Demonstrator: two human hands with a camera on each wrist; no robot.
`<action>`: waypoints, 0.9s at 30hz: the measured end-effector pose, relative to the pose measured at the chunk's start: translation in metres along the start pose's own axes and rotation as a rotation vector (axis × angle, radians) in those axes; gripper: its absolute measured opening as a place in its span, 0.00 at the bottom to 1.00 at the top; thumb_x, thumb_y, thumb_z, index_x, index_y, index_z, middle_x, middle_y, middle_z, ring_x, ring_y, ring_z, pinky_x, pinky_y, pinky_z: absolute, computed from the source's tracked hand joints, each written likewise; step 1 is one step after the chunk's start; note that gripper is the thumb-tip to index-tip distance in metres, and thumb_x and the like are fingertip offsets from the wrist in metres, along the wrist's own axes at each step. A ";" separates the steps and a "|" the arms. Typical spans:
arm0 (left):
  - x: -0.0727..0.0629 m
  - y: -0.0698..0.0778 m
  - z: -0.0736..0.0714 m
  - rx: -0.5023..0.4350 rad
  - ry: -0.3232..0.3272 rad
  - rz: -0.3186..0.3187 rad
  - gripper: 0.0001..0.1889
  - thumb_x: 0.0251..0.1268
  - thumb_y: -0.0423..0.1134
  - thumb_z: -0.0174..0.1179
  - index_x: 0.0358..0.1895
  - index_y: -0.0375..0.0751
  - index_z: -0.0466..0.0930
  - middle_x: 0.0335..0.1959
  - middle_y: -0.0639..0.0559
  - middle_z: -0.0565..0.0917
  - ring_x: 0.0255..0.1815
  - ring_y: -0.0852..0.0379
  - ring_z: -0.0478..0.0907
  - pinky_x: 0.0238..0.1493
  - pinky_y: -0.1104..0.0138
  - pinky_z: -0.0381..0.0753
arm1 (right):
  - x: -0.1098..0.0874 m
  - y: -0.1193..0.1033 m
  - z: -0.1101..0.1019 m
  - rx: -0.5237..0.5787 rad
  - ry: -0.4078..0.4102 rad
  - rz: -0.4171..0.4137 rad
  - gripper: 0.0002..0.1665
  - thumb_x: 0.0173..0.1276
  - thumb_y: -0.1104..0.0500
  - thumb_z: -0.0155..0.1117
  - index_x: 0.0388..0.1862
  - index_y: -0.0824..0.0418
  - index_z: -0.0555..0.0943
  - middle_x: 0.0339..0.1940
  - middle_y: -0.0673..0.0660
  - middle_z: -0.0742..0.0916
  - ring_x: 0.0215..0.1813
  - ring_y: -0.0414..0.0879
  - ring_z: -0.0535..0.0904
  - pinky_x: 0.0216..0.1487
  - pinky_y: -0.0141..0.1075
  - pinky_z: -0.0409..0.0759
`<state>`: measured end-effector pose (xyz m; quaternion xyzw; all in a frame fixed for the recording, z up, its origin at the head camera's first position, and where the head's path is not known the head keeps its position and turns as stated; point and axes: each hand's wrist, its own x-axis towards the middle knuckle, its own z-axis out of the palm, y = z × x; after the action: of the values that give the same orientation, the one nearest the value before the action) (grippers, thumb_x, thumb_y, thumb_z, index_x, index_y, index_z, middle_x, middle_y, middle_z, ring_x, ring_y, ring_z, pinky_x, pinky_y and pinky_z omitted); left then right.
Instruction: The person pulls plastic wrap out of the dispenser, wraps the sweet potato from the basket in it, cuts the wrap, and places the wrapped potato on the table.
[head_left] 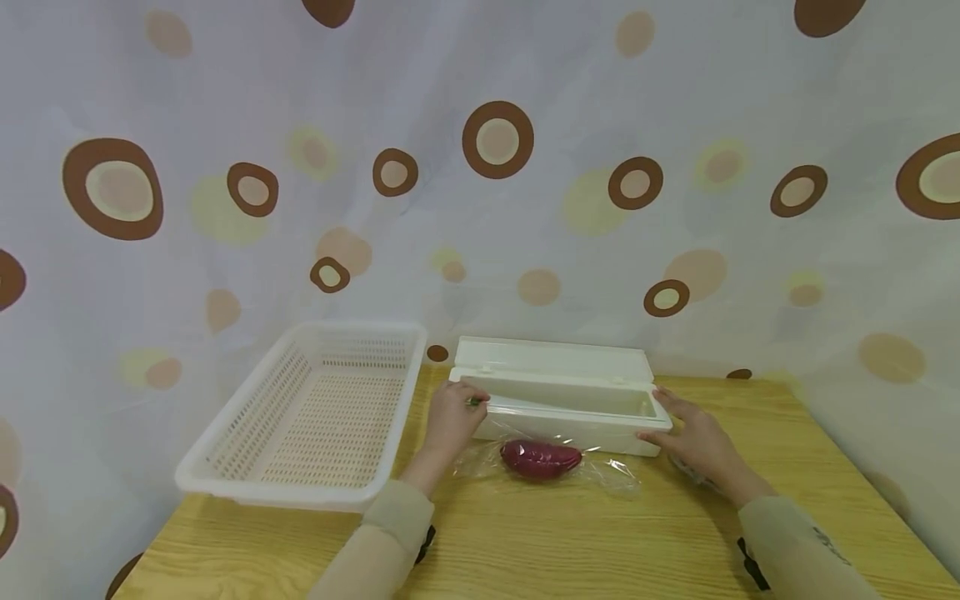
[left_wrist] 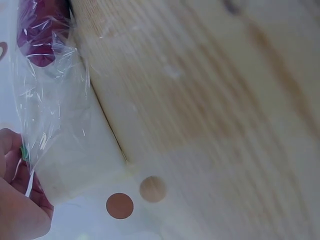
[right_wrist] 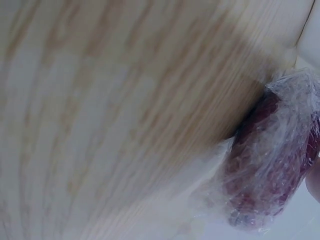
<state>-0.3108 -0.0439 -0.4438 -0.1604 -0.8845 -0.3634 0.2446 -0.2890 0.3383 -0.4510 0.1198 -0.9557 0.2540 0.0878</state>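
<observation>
A long white cling film box (head_left: pixel 577 432) stands on the table with its lid (head_left: pixel 555 360) tipped open at the back. In front of it a purple-red sweet potato (head_left: pixel 542 459) lies on clear cling film (head_left: pixel 611 473), also visible in the left wrist view. My left hand (head_left: pixel 453 417), at the box's left end, pinches a small green piece (left_wrist: pixel 24 152) by the rim. My right hand (head_left: pixel 697 437) grips the box's right end, thumb in front and fingers at the back corner. Below that hand lies a second purple-red item wrapped in film (right_wrist: pixel 270 160), mostly hidden in the head view.
A white slotted plastic basket (head_left: pixel 300 496) stands on the left of the wooden table (head_left: pixel 555 550). A patterned curtain (head_left: pixel 495 217) hangs directly behind the box and basket.
</observation>
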 end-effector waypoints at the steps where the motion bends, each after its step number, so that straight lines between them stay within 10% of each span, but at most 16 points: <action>1: 0.000 0.000 0.000 -0.008 0.001 -0.009 0.04 0.51 0.31 0.67 0.31 0.42 0.87 0.34 0.50 0.87 0.36 0.53 0.76 0.46 0.60 0.72 | 0.000 0.001 0.000 0.000 0.001 -0.002 0.56 0.54 0.35 0.66 0.71 0.67 0.60 0.72 0.65 0.63 0.68 0.71 0.59 0.61 0.64 0.62; 15: -0.005 -0.001 -0.007 -0.358 0.055 -0.257 0.15 0.53 0.33 0.68 0.44 0.32 0.82 0.49 0.41 0.80 0.57 0.41 0.72 0.60 0.52 0.71 | 0.000 0.000 -0.001 0.006 -0.024 0.014 0.56 0.56 0.35 0.65 0.72 0.66 0.57 0.73 0.65 0.61 0.69 0.72 0.56 0.61 0.67 0.59; 27: -0.005 -0.004 0.003 -0.357 0.097 -0.525 0.45 0.48 0.45 0.72 0.66 0.26 0.60 0.65 0.31 0.67 0.66 0.34 0.63 0.66 0.49 0.63 | 0.000 -0.001 -0.001 0.015 -0.015 0.008 0.56 0.55 0.35 0.65 0.72 0.67 0.57 0.73 0.67 0.61 0.68 0.72 0.57 0.60 0.66 0.61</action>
<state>-0.3092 -0.0446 -0.4508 0.0505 -0.8051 -0.5710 0.1523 -0.2890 0.3381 -0.4493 0.1186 -0.9548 0.2608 0.0789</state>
